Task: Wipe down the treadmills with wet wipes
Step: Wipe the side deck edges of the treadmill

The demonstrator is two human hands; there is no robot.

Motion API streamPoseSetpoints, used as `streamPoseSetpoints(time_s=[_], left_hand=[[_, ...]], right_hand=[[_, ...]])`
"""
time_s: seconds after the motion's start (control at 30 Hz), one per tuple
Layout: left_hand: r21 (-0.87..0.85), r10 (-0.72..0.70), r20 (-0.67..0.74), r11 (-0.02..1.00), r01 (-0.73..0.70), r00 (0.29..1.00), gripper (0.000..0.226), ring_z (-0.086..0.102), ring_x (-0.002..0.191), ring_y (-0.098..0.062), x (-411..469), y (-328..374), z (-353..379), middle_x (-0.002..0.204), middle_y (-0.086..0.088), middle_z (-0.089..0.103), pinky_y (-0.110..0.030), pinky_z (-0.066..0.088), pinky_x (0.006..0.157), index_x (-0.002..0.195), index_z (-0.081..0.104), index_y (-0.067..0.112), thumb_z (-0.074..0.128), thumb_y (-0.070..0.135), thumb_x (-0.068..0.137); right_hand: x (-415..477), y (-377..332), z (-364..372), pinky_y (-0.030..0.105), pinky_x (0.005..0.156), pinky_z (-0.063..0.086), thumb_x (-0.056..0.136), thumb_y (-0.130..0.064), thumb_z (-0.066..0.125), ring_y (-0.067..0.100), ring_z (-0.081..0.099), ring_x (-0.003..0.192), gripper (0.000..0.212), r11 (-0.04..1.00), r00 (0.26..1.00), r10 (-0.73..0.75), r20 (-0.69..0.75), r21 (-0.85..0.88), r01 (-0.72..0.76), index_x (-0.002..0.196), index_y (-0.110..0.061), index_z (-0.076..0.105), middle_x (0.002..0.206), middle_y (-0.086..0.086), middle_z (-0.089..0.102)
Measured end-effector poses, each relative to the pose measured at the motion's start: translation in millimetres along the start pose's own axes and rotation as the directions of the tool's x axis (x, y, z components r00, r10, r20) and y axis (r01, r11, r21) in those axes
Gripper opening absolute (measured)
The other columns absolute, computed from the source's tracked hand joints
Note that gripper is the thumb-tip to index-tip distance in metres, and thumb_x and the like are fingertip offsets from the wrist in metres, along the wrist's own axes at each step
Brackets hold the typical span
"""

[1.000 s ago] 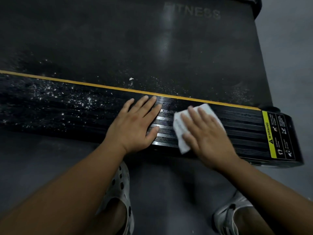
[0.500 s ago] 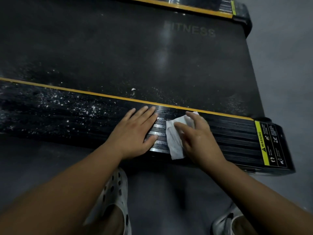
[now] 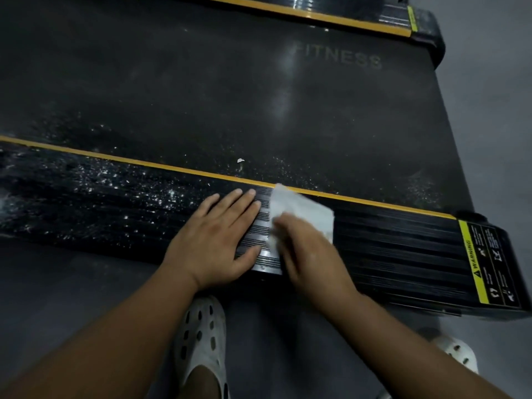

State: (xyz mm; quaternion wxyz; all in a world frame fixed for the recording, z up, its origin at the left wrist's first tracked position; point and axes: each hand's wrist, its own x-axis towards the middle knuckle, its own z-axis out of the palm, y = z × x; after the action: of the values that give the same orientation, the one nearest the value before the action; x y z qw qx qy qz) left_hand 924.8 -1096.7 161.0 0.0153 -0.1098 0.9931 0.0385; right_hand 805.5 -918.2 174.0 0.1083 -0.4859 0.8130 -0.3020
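Observation:
The treadmill's black ribbed side rail [image 3: 403, 243] runs across the view, with a yellow stripe along its far edge. My left hand [image 3: 218, 237] lies flat on the rail, fingers straight and together. Just to its right, my right hand [image 3: 308, 254] presses a white wet wipe [image 3: 302, 208] onto the rail; the hand is motion-blurred and covers the wipe's near part. Left of my hands the rail is speckled with white dust [image 3: 100, 191]; right of them it looks dark and clean. The dark belt [image 3: 230, 96] marked FITNESS lies beyond.
A yellow and black warning label [image 3: 486, 263] marks the rail's right end. A small white scrap [image 3: 240, 160] lies on the belt. The far rail [image 3: 316, 12] crosses the top. My white perforated clogs [image 3: 201, 341] [image 3: 457, 352] stand on the grey floor [image 3: 489, 110].
My right hand slid the wipe left along the rail toward my left hand, then drew back toward the near edge. My left hand stayed flat in place.

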Motion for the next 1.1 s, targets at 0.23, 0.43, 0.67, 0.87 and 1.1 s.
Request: streamPoseSetpoints(time_s=[0.23,0.43,0.67,0.87,1.1], left_hand=[[0.008,-0.005,0.004,1.0,0.005,1.0,0.079,0.02,0.154,-0.02,-1,0,1,0.167,-0.003,0.021,-0.049,0.022,0.123,0.159,0.03,0.017,0.029,0.063,0.095],[-0.001,0.004,-0.012,1.0,-0.004,1.0,0.079,0.027,0.152,-0.023,1,1,0,0.165,-0.005,0.028,-0.05,0.026,0.121,0.156,0.037,0.014,0.035,0.06,0.092],[0.01,0.006,-0.018,1.0,-0.006,1.0,0.08,0.026,0.153,-0.023,0,-1,1,0.165,-0.005,0.027,-0.051,0.027,0.121,0.156,0.035,0.015,0.034,0.063,0.092],[0.012,0.006,-0.009,1.0,-0.006,1.0,0.081,0.023,0.153,-0.022,0,0,1,0.166,-0.004,0.024,-0.051,0.026,0.122,0.158,0.031,0.016,0.031,0.064,0.093],[0.006,0.0,-0.013,1.0,0.0,1.0,0.08,0.022,0.154,-0.021,0,-1,2,0.167,-0.004,0.023,-0.05,0.024,0.122,0.158,0.031,0.016,0.03,0.063,0.094]], right_hand=[[-19,23,-18,0.05,0.122,0.015,0.099,-0.039,0.047,0.033,0.015,0.154,0.06,0.933,0.995,0.063,0.073,-0.357,-0.033,0.153,-0.016,0.038,0.165,0.016,0.021],[33,6,15,0.048,0.125,0.005,0.097,-0.054,0.008,0.03,0.004,0.156,0.078,0.881,0.97,0.239,0.047,-0.43,-0.196,0.159,-0.009,0.02,0.167,0.016,0.01],[-7,40,-14,0.046,0.122,0.013,0.105,-0.058,0.01,0.021,0.007,0.155,0.07,0.878,0.969,0.009,0.248,-0.465,0.111,0.16,-0.015,0.021,0.167,0.004,0.013],[16,30,-15,0.052,0.121,0.02,0.102,-0.054,0.023,0.036,0.017,0.153,0.064,0.845,0.988,0.102,0.113,-0.534,-0.026,0.154,-0.019,0.038,0.164,0.019,0.023],[12,21,2,0.049,0.108,0.041,0.093,-0.02,0.06,0.041,0.046,0.134,0.049,0.915,0.992,0.128,-0.004,-0.385,-0.12,0.141,-0.011,0.054,0.145,0.02,0.05]])
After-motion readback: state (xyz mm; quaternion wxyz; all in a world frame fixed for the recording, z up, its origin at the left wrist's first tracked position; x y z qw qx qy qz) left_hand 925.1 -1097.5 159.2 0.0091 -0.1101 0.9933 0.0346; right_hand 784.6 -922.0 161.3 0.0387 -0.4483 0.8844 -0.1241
